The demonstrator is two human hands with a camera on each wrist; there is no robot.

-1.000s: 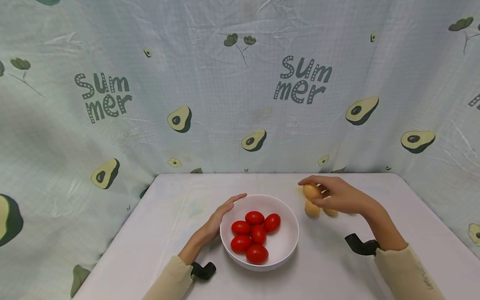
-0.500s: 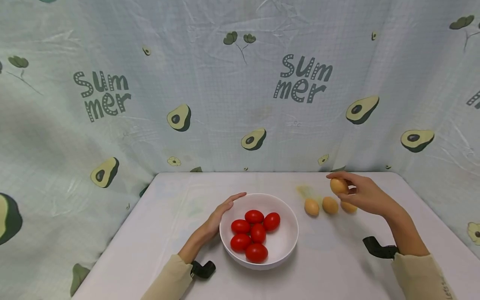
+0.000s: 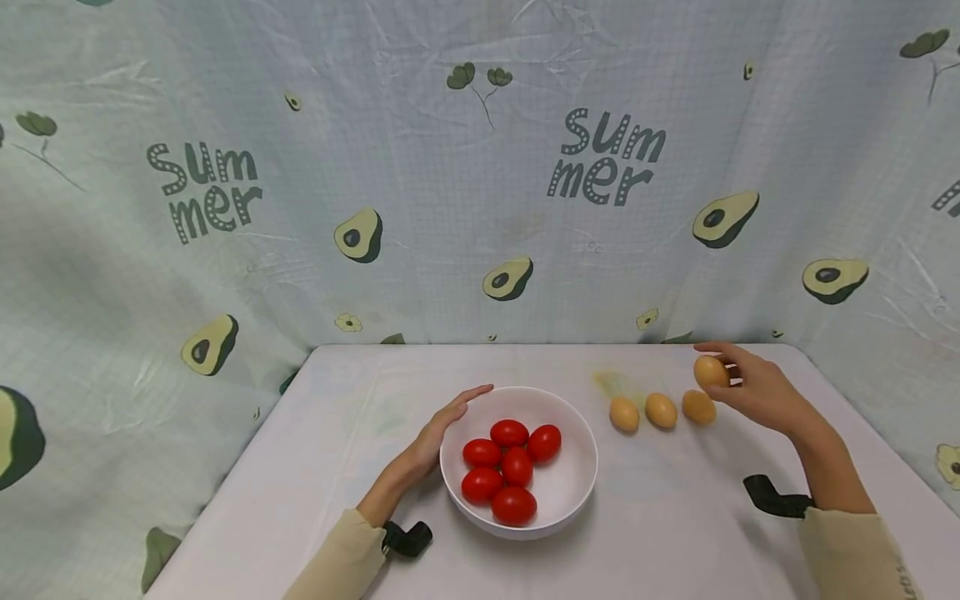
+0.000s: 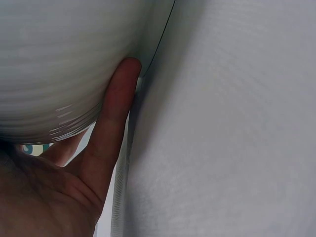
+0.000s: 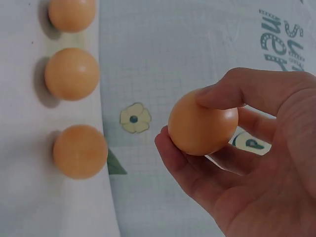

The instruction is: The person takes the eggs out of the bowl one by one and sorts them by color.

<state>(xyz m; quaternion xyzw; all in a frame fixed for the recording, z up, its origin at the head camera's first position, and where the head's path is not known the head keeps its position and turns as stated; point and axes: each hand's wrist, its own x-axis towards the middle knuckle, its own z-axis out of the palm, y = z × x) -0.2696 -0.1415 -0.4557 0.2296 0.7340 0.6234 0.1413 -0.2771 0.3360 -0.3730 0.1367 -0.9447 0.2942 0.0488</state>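
A white bowl (image 3: pixel 567 492) holds several red egg-shaped pieces (image 3: pixel 517 467). My left hand (image 3: pixel 431 439) lies along the bowl's left side, its fingers fairly straight against the outer wall; the left wrist view shows a finger (image 4: pixel 116 108) touching that wall (image 4: pixel 54 64). At the right, my right hand (image 3: pixel 757 389) pinches an orange-brown egg (image 3: pixel 711 372) between thumb and fingers, raised above the table. Three similar eggs stand in a row, the rightmost one (image 3: pixel 699 407) just below the held egg. In the right wrist view the held egg (image 5: pixel 202 123) is clear of them.
The other two eggs, a left one (image 3: pixel 624 414) and a middle one (image 3: pixel 661 411), rest on the white table (image 3: pixel 637 533) right of the bowl. Behind the table's far edge hangs a printed curtain (image 3: pixel 435 167). A yellowish stain marks the cloth behind the eggs.
My right hand has carried the held egg rightward, from above the leftmost egg to above the right end of the row, uncovering the other eggs. My left hand has stayed at the bowl.
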